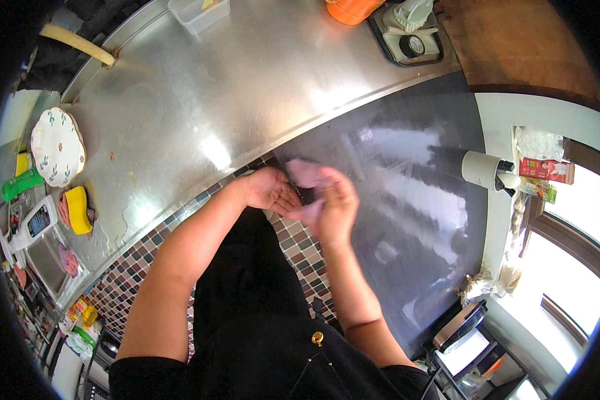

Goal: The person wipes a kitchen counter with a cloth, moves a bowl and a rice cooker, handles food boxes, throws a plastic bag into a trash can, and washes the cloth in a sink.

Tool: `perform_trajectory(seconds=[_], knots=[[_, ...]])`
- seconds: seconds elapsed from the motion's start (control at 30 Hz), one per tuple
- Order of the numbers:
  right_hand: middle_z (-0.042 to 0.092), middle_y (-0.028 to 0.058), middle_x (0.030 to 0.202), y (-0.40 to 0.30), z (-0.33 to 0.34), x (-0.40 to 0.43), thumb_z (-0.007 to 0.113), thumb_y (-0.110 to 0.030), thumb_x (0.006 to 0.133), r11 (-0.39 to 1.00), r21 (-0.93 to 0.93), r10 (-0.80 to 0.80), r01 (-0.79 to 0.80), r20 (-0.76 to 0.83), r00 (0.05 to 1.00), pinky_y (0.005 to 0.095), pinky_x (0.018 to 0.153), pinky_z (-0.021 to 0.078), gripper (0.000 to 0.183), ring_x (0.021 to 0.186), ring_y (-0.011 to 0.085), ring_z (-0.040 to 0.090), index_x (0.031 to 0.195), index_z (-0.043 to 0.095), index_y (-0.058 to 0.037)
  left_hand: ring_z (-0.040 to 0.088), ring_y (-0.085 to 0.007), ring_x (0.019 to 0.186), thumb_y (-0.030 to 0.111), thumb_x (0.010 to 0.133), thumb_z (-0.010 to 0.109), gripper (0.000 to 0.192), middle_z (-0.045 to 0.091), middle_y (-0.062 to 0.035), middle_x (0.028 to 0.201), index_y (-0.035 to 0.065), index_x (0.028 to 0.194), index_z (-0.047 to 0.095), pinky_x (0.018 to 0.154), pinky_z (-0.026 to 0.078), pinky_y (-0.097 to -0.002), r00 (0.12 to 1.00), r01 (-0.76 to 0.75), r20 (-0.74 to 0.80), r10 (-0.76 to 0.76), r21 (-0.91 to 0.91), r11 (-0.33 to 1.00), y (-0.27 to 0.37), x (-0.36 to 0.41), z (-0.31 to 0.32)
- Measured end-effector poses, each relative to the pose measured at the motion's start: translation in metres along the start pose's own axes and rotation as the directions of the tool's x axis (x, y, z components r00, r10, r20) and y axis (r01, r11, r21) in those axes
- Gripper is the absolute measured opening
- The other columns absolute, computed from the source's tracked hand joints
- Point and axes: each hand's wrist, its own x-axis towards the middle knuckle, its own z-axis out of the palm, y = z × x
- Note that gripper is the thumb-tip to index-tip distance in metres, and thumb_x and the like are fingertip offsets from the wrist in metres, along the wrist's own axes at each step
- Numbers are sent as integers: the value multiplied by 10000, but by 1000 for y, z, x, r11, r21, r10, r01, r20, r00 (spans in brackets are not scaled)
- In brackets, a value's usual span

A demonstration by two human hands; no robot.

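Observation:
Near the middle of the head view, my right hand [337, 205] grips a thin pinkish-purple cloth [304, 172], blurred by motion. Part of the cloth hangs below my fingers and meets the fingertips of my left hand [274, 192]. That left hand is palm up with its fingers loosely spread, and whether it also pinches the cloth cannot be made out. Both hands are over the front edge where the stainless steel counter [180, 115] meets the dark glossy countertop [405, 215].
Left on the steel stand a scalloped plate [57, 146], a yellow sponge [81, 211] and a spray bottle [36, 222] by a sink [50, 260]. A plastic container [200, 15], orange vessel [352, 11] and black tray [405, 60] line the back. A white utensil cup [480, 171] is at right.

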Motion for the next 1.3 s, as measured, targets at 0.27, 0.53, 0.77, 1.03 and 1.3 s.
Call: perform_trajectory(seconds=[0.27, 0.53, 0.77, 1.03, 1.3], knots=[[630, 95, 917, -41, -134, 178, 489, -150, 1033, 792, -560, -434, 242, -237, 869, 275, 361, 401, 226, 460, 125, 529, 1206, 553, -19, 498, -521, 1250, 250, 986, 234, 615, 498, -428, 1282, -273, 1258, 412, 1069, 430, -521, 997, -65, -25, 69, 118, 991, 12, -22, 33], [657, 127, 1015, -12, 11, 139, 609, -16, 854, 466, -639, -548, 611, 333, 767, 398, 870, 493, 114, 979, 327, 605, 953, 653, -51, 528, -508, 1226, 272, 936, 300, 621, 539, -404, 1254, -252, 1218, 479, 1065, 427, -538, 999, -46, -9, 47, 64, 997, 11, -22, 28], [659, 77, 889, 20, 49, 40, 625, 20, 817, 639, -412, -413, 649, 529, 742, 369, 780, 502, 111, 853, 297, 588, 888, 667, -54, 597, -316, 1182, 498, 1000, 385, 564, 643, -126, 1245, 42, 1285, 555, 1017, 481, -491, 970, -234, -72, 232, -18, 972, -5, -20, 23], [708, 78, 861, -45, -48, 41, 595, -250, 982, 869, -446, -195, 212, 86, 977, 319, 717, 525, 249, 775, 149, 642, 1015, 693, -23, 629, -424, 1118, 333, 1010, 312, 584, 635, -310, 1164, -163, 1165, 577, 1018, 483, -494, 991, -119, -53, 122, 56, 991, -4, -13, 13], [533, 139, 1411, -13, -123, 136, 530, -106, 962, 340, -849, -627, 403, 115, 770, 324, 704, 570, 281, 856, 278, 699, 1212, 607, -6, 638, -416, 1107, 334, 1012, 316, 573, 651, -292, 1134, -155, 1136, 590, 958, 525, -477, 972, -173, -132, 194, 154, 973, -9, -5, 19]])
